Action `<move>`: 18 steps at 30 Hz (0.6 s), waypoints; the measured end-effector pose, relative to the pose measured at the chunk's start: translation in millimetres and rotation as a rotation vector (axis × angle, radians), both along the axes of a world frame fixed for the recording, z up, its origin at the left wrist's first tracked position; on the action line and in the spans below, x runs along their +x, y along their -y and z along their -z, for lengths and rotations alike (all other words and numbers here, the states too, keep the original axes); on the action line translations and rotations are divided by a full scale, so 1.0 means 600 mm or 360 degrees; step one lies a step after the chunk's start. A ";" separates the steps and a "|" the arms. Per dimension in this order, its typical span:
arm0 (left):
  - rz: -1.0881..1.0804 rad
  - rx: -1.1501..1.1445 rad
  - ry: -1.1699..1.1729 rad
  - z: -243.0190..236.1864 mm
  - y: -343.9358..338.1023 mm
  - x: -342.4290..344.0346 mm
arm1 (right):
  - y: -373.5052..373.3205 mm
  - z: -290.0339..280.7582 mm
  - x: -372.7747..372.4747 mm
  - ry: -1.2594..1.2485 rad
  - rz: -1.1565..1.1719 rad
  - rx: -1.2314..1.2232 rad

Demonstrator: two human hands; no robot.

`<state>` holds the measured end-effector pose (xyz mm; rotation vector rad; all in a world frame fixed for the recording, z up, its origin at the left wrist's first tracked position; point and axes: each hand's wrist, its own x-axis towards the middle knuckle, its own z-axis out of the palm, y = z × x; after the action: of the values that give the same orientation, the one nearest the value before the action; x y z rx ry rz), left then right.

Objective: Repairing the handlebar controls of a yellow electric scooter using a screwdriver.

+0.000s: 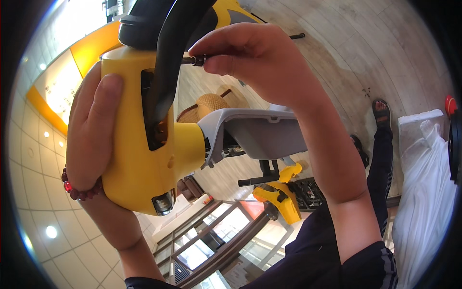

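A yellow plastic scooter front cover [137,173] with a dark slot and a small clear lamp at its lower end fills the left middle. My left hand [91,130] wraps round its left side, thumb on its face, fingertips hidden behind the edge. A thick black curved tube [171,62] runs down into the slot. Just right of that tube, my right hand [250,58] pinches a small dark rod-like piece [197,60] with a shiny ring. Its slim end points at the tube; whether it touches cannot be seen.
A grey scooter body panel [260,132] extends right of the cover. Below it are a black bar [262,176], yellow panels [288,204] and a tray of dark small parts [310,192]. A white plastic-wrapped thing [423,192] stands at right, near a sandalled foot [381,114].
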<state>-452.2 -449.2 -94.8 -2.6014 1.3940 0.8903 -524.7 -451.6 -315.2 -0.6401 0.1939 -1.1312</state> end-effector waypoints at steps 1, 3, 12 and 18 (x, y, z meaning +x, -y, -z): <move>0.0004 0.0033 -0.0071 -0.003 0.002 0.001 | 0.000 -0.001 0.000 0.0004 -0.0059 0.0042; 0.0009 0.0067 -0.0143 -0.005 0.003 0.003 | 0.001 -0.002 0.000 0.0021 -0.0088 0.0034; 0.0081 0.0037 -0.0025 -0.002 0.000 0.011 | 0.004 0.000 -0.002 -0.0145 -0.0054 -0.0194; 0.0141 0.0053 0.0018 -0.002 0.001 0.010 | 0.009 0.003 -0.015 0.0000 -0.0198 0.0071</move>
<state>-446.3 -449.9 -93.4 -2.4951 1.4655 0.8779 -533.7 -457.0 -316.8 -0.6048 0.1765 -1.0045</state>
